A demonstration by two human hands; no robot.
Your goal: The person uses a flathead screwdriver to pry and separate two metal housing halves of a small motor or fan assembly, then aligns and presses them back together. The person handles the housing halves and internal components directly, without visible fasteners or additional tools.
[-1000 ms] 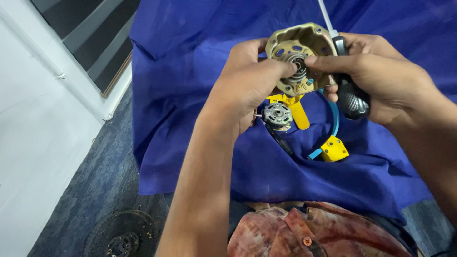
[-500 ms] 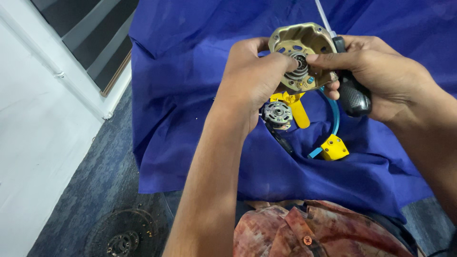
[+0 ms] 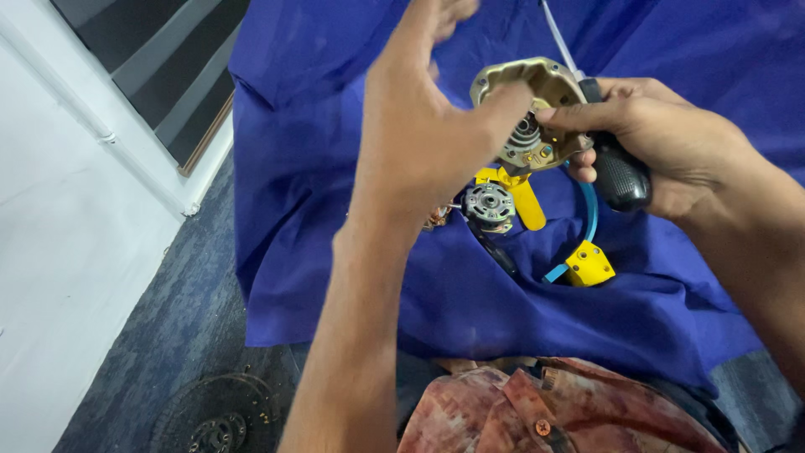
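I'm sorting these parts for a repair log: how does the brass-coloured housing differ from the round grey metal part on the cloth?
The brass-coloured housing is held up between the left hand and right hand; the round grey part lies on the blue cloth, untouched. The housing is larger and irregular in outline; the grey part is smaller and disc-like. The housing is gold-toned, the other dull grey. Both look metallic.

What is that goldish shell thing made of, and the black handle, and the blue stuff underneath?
Shell: probably cast metal, dull brassy sheen, thick hard edges.
Handle: likely rubber or plastic, matte black with a dotted grip.
Blue sheet: cloth, soft folds and wrinkles.
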